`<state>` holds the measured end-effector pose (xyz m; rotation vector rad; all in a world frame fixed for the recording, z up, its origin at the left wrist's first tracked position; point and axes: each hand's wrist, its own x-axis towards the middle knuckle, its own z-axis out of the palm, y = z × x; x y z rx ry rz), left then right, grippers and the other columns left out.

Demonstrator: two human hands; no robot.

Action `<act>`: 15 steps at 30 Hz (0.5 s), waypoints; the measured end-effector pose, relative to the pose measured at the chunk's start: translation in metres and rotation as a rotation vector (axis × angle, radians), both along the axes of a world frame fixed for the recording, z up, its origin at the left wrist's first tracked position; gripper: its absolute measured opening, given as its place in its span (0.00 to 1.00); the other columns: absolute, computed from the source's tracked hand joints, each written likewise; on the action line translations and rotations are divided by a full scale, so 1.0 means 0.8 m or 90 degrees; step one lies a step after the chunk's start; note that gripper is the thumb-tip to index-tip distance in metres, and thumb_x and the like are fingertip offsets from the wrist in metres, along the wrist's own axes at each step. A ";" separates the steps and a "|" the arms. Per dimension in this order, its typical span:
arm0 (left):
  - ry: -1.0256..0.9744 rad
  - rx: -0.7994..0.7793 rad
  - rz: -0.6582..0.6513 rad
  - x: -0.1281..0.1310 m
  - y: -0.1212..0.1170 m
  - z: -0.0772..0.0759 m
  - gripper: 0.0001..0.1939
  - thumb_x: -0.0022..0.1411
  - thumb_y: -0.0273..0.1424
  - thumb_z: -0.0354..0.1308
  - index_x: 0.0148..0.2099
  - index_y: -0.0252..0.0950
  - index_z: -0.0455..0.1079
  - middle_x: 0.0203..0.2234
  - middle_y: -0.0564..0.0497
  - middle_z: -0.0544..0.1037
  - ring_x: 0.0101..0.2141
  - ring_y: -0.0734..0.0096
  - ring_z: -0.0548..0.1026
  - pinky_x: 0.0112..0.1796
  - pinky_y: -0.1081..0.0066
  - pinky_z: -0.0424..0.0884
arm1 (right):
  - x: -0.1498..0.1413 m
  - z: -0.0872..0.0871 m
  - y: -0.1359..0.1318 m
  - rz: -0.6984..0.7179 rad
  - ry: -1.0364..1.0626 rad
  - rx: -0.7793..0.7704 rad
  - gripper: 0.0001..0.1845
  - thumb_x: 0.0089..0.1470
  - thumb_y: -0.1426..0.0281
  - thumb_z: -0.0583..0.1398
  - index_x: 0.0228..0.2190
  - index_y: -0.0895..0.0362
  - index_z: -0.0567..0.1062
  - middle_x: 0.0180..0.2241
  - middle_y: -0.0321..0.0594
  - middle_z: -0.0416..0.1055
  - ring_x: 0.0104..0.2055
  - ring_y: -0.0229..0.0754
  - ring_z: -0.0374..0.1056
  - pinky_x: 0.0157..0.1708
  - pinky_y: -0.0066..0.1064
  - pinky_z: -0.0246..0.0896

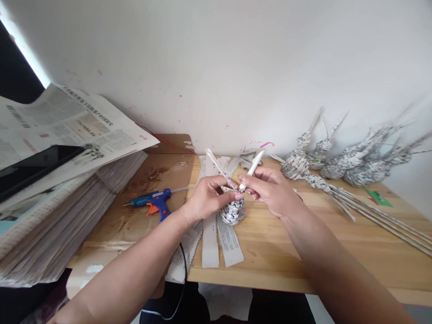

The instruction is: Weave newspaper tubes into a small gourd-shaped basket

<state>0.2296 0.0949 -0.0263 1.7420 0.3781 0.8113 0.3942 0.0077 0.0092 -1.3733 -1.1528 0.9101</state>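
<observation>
A small, round woven newspaper piece [231, 213] stands over the paper strips in the middle of the table. My left hand [213, 197] is closed at its top, with thumb and fingers pinching around the neck. A thin rolled paper tube [218, 163] slants up and left from that grip. My right hand [266, 187] is closed on a white paper strip [254, 164], which points up and right. The strip's lower end meets the neck beside my left fingertips. Fingers hide most of the neck.
Flat newspaper strips [210, 244] lie beneath the work. At left are a blue glue gun [160, 200] on cardboard [136, 225], a newspaper stack [75, 223] and a black phone [42, 167]. Several woven paper pieces [357, 162] and long paper tubes [380, 219] lie at right.
</observation>
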 end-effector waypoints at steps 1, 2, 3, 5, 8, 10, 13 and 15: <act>-0.001 0.007 0.006 0.000 -0.001 0.000 0.16 0.51 0.41 0.75 0.35 0.34 0.80 0.32 0.46 0.84 0.35 0.64 0.80 0.41 0.66 0.74 | 0.000 0.000 0.000 0.010 0.029 -0.007 0.22 0.49 0.51 0.70 0.23 0.57 0.77 0.18 0.32 0.65 0.20 0.32 0.57 0.20 0.27 0.49; 0.000 0.018 0.016 0.000 -0.002 0.000 0.16 0.51 0.41 0.75 0.35 0.34 0.80 0.31 0.47 0.84 0.35 0.64 0.79 0.41 0.66 0.73 | 0.001 0.001 0.001 0.008 0.040 -0.008 0.22 0.49 0.50 0.69 0.23 0.57 0.77 0.18 0.32 0.65 0.20 0.32 0.57 0.20 0.27 0.49; 0.001 0.032 0.026 0.000 -0.002 0.000 0.15 0.52 0.40 0.75 0.36 0.34 0.80 0.31 0.47 0.84 0.34 0.65 0.79 0.41 0.67 0.73 | 0.002 0.001 0.001 -0.006 0.039 -0.003 0.23 0.49 0.50 0.69 0.22 0.57 0.76 0.18 0.33 0.66 0.20 0.32 0.58 0.19 0.26 0.50; 0.004 0.060 0.030 0.000 -0.003 0.001 0.14 0.54 0.40 0.73 0.36 0.35 0.80 0.32 0.47 0.84 0.34 0.66 0.78 0.41 0.67 0.72 | 0.004 0.004 0.002 -0.047 0.047 0.008 0.23 0.48 0.51 0.70 0.21 0.57 0.76 0.19 0.34 0.68 0.20 0.31 0.59 0.19 0.25 0.51; 0.004 0.067 0.003 -0.001 -0.004 0.003 0.13 0.56 0.40 0.71 0.36 0.35 0.80 0.33 0.47 0.84 0.35 0.66 0.78 0.40 0.67 0.72 | 0.004 0.006 0.003 -0.049 0.145 -0.047 0.21 0.41 0.54 0.72 0.19 0.57 0.75 0.17 0.33 0.67 0.17 0.31 0.58 0.15 0.24 0.46; -0.002 0.064 -0.001 -0.001 -0.004 0.004 0.14 0.56 0.40 0.71 0.36 0.35 0.79 0.33 0.47 0.84 0.34 0.66 0.78 0.40 0.67 0.72 | 0.003 0.005 0.004 -0.017 0.213 -0.089 0.20 0.40 0.54 0.71 0.18 0.58 0.75 0.15 0.33 0.66 0.15 0.31 0.57 0.13 0.25 0.43; -0.002 0.084 0.013 -0.002 -0.004 0.003 0.13 0.55 0.39 0.73 0.36 0.35 0.79 0.32 0.47 0.84 0.33 0.68 0.77 0.37 0.69 0.71 | 0.007 0.000 0.007 -0.029 0.233 -0.065 0.20 0.42 0.55 0.71 0.19 0.58 0.75 0.16 0.33 0.67 0.16 0.31 0.59 0.14 0.24 0.44; 0.002 0.094 0.002 -0.002 -0.005 0.002 0.11 0.55 0.37 0.72 0.36 0.35 0.80 0.33 0.47 0.84 0.33 0.68 0.77 0.36 0.69 0.71 | 0.014 -0.002 0.008 -0.054 0.249 -0.024 0.18 0.43 0.57 0.71 0.21 0.57 0.75 0.18 0.33 0.68 0.17 0.31 0.59 0.14 0.25 0.45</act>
